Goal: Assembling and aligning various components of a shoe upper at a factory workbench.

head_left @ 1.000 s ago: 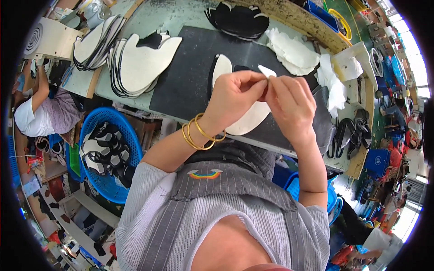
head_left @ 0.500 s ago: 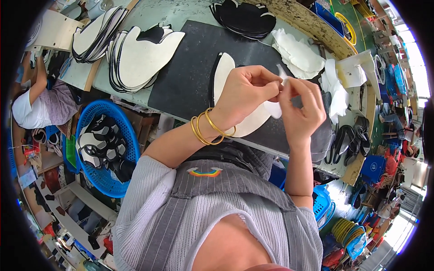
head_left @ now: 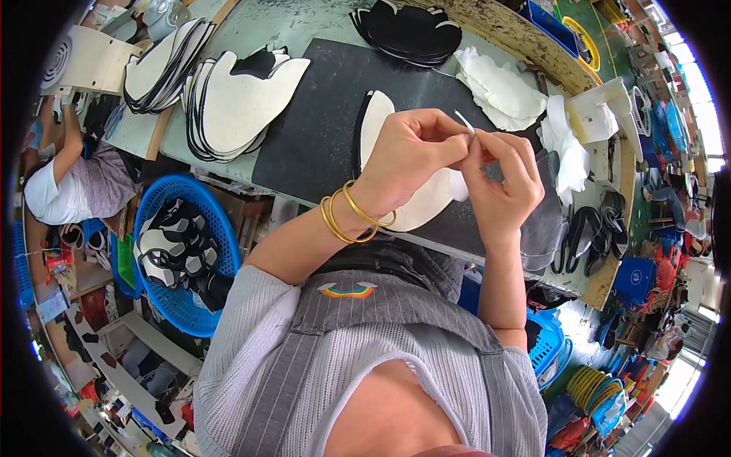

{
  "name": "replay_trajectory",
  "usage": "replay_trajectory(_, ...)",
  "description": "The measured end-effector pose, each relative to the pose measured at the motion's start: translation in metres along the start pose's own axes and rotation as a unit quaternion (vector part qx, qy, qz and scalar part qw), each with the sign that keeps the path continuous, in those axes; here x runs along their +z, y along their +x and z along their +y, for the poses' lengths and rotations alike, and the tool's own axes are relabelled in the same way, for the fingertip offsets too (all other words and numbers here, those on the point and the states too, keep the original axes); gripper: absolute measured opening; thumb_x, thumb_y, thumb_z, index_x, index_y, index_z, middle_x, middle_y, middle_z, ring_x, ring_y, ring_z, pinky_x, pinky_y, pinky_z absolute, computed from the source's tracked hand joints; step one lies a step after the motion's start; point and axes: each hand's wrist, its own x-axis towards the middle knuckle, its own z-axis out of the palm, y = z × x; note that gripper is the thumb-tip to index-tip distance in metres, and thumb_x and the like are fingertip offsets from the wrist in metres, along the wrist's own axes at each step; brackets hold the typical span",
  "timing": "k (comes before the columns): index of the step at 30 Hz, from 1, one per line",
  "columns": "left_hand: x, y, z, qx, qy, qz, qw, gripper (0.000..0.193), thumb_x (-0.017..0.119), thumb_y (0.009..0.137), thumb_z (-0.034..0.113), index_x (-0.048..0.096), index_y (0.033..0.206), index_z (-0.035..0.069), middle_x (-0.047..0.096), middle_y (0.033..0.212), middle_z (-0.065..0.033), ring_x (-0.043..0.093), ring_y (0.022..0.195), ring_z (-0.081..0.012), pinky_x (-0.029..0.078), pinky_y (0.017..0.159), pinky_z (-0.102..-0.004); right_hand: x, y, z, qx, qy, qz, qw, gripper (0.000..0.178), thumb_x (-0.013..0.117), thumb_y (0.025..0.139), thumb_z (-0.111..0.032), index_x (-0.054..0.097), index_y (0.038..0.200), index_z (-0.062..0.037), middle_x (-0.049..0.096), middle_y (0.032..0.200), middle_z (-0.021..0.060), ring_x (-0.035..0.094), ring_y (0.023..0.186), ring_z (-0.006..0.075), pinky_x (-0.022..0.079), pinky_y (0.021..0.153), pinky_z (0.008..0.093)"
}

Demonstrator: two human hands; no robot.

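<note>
My left hand (head_left: pixel 407 156) and my right hand (head_left: pixel 499 183) meet above a dark mat (head_left: pixel 320 114), fingertips pinched together on a small white strip (head_left: pixel 464 120) that sticks up between them. Gold bangles ring my left wrist. Under the hands lies a white shoe-upper piece (head_left: pixel 415 202) with a black edge, flat on the mat.
Stacks of white, black-edged cut pieces (head_left: pixel 236 99) lie at the left of the table, black pieces (head_left: pixel 407 30) at the far edge, white sheets (head_left: pixel 499 87) to the right. A blue basket (head_left: pixel 179 251) of black-and-white parts stands left of me. Another person (head_left: pixel 65 179) sits at far left.
Both hands have stayed pinched together over the mat, shifting slightly; the white strip now pokes up between the fingertips. The view has tilted a little.
</note>
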Motion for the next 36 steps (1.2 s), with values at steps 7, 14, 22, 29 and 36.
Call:
replay_trajectory(7, 0.004, -0.003, -0.003, 0.002, -0.041, -0.003, 0.999, 0.012, 0.058, 0.087, 0.002, 0.059, 0.097, -0.003, 0.065, 0.093, -0.0106, 0.066, 0.082, -0.0162, 0.057, 0.075, -0.0305, -0.014, 0.003, 0.004, 0.211, 0.164, 0.046, 0.963, 0.013, 0.065, 0.076, 0.009, 0.065, 0.088, 0.0036, 0.06, 0.085, 0.0051, 0.056, 0.073, 0.0087, 0.046, 0.066, 0.0195)
replay_trajectory(14, 0.007, 0.002, 0.0, 0.137, 0.042, 0.03, 0.989, 0.021, 0.064, 0.088, 0.012, 0.048, 0.085, -0.001, 0.061, 0.084, -0.0061, 0.062, 0.078, -0.0101, 0.057, 0.065, -0.026, -0.008, 0.009, 0.016, 0.332, 0.445, 0.029, 0.831, 0.015, 0.062, 0.085, -0.003, 0.061, 0.098, 0.0049, 0.059, 0.087, 0.0041, 0.055, 0.077, 0.0104, 0.045, 0.074, 0.0222)
replay_trajectory(22, -0.033, -0.002, -0.018, 0.279, 0.244, 0.178, 0.912, 0.01, 0.058, 0.091, 0.006, 0.051, 0.087, 0.0, 0.054, 0.069, 0.003, 0.05, 0.061, 0.0011, 0.043, 0.052, -0.016, 0.017, 0.024, 0.116, 0.229, -0.03, 0.002, 0.973, 0.017, 0.059, 0.091, -0.019, 0.063, 0.088, -0.0022, 0.052, 0.061, 0.0043, 0.045, 0.058, 0.0087, 0.04, 0.054, 0.0269)
replay_trajectory(29, -0.04, -0.028, -0.009, 0.156, 0.193, 0.07, 0.966, 0.017, 0.065, 0.088, 0.012, 0.054, 0.083, 0.0, 0.058, 0.073, -0.0011, 0.059, 0.072, -0.0039, 0.048, 0.055, -0.0188, -0.006, 0.013, 0.06, 0.142, 0.048, -0.18, 0.972, 0.025, 0.069, 0.08, -0.013, 0.061, 0.101, -0.0002, 0.063, 0.091, 0.0122, 0.06, 0.087, 0.0218, 0.047, 0.077, 0.0328)
replay_trajectory(36, -0.062, -0.021, 0.004, 0.136, 0.371, -0.096, 0.914, 0.026, 0.071, 0.083, 0.016, 0.059, 0.1, 0.0, 0.064, 0.095, -0.0059, 0.061, 0.083, -0.0109, 0.047, 0.075, -0.0226, -0.004, -0.042, 0.006, 0.418, 0.376, -0.138, 0.816, 0.017, 0.059, 0.091, -0.01, 0.063, 0.1, 0.0034, 0.067, 0.085, 0.0043, 0.06, 0.073, 0.0065, 0.048, 0.066, 0.0209)
